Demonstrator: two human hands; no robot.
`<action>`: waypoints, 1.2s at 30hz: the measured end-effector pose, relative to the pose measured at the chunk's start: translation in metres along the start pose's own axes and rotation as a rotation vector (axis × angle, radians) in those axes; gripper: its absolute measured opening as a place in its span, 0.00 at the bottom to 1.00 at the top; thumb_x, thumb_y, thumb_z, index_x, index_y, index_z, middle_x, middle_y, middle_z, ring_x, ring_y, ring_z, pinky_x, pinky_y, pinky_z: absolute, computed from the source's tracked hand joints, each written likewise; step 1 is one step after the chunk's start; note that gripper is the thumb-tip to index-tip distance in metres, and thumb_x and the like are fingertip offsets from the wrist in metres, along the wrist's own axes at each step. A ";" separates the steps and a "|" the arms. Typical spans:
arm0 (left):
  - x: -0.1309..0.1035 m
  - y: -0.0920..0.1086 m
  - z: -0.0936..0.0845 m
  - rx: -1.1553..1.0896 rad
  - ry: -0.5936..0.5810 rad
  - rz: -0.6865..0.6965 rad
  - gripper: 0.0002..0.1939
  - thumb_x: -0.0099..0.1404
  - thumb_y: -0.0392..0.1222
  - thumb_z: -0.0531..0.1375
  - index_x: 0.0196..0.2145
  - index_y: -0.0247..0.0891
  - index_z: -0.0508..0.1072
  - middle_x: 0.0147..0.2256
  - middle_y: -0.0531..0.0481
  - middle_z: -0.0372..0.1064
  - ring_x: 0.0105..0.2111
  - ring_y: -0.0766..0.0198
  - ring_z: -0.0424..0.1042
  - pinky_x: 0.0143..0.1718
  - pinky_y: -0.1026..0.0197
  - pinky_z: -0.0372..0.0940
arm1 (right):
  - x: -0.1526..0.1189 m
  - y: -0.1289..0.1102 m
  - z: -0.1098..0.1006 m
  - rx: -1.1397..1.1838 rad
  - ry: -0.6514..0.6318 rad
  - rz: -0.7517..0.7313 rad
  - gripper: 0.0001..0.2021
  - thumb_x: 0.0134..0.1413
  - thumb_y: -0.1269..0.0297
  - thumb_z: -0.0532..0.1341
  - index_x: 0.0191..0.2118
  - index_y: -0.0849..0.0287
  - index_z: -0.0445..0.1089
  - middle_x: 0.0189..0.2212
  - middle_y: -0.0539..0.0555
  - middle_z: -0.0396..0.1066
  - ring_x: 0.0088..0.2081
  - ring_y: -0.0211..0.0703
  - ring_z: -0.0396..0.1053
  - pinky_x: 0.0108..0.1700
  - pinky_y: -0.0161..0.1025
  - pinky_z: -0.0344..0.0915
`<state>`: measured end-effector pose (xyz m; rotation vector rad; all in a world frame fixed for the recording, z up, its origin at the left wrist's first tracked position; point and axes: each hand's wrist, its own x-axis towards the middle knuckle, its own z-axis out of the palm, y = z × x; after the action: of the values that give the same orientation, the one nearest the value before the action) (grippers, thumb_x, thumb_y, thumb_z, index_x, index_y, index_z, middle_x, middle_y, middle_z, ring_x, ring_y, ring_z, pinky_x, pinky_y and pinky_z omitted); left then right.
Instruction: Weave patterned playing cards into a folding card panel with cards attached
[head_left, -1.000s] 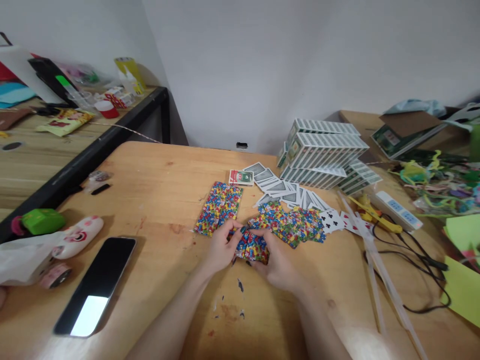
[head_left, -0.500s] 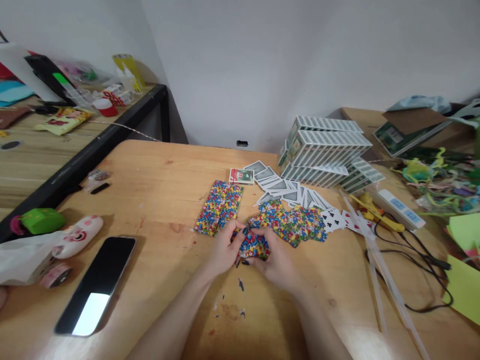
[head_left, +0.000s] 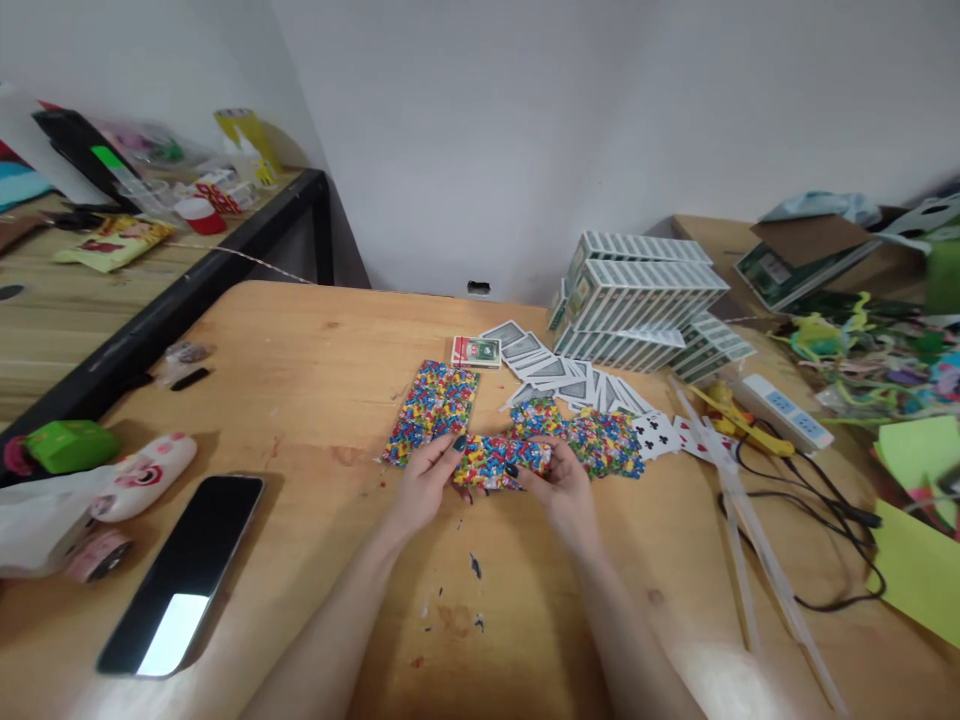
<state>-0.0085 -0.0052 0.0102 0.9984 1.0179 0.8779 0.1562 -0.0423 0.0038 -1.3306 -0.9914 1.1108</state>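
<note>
Between my hands lies a colourful printed paper piece (head_left: 491, 460), now a wide flat strip with a dense red, blue and yellow pattern. My left hand (head_left: 421, 488) pinches its left end between thumb and fingers. At the right end my right hand (head_left: 566, 492) grips it, thumb on top and fingers behind. Just beyond my left hand is a flat piece with the same pattern (head_left: 433, 405), divided by a lengthwise line. More overlapping patterned pieces (head_left: 604, 442) lie behind and right of my right hand, partly hidden by it.
Grey-backed playing cards (head_left: 559, 370) fan out near a small card box (head_left: 476, 352). Striped boxes (head_left: 649, 295) are stacked at the back right. A phone (head_left: 184, 575) lies left; a power strip (head_left: 787, 410), black cable and clear plastic strips (head_left: 765, 550) lie right.
My hands have moved apart, and the patterned piece between them has gone from a compact, bunched shape to a wider flat strip. The view has shifted slightly.
</note>
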 end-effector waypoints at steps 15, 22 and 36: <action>-0.001 -0.004 0.006 0.079 -0.035 -0.017 0.12 0.55 0.44 0.57 0.37 0.40 0.63 0.22 0.54 0.68 0.18 0.64 0.69 0.15 0.63 0.64 | -0.007 0.001 0.012 0.013 -0.069 0.116 0.10 0.54 0.53 0.50 0.39 0.51 0.54 0.20 0.44 0.55 0.14 0.34 0.55 0.15 0.34 0.58; 0.004 0.005 -0.003 0.003 0.167 0.055 0.15 0.51 0.44 0.60 0.35 0.37 0.64 0.24 0.53 0.69 0.19 0.65 0.69 0.20 0.63 0.65 | 0.004 0.003 -0.013 -0.484 0.260 -0.259 0.11 0.54 0.60 0.51 0.41 0.58 0.63 0.32 0.54 0.66 0.30 0.41 0.64 0.31 0.39 0.63; 0.012 -0.002 -0.014 -0.047 0.382 0.102 0.11 0.46 0.41 0.64 0.28 0.37 0.67 0.15 0.60 0.61 0.12 0.75 0.55 0.12 0.72 0.50 | 0.026 0.024 -0.025 -1.015 0.406 -0.225 0.23 0.44 0.56 0.58 0.49 0.57 0.64 0.43 0.60 0.68 0.47 0.55 0.57 0.44 0.51 0.52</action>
<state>-0.0184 0.0091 0.0024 0.8652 1.2677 1.2020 0.1850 -0.0237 -0.0222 -2.0542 -1.4045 0.0790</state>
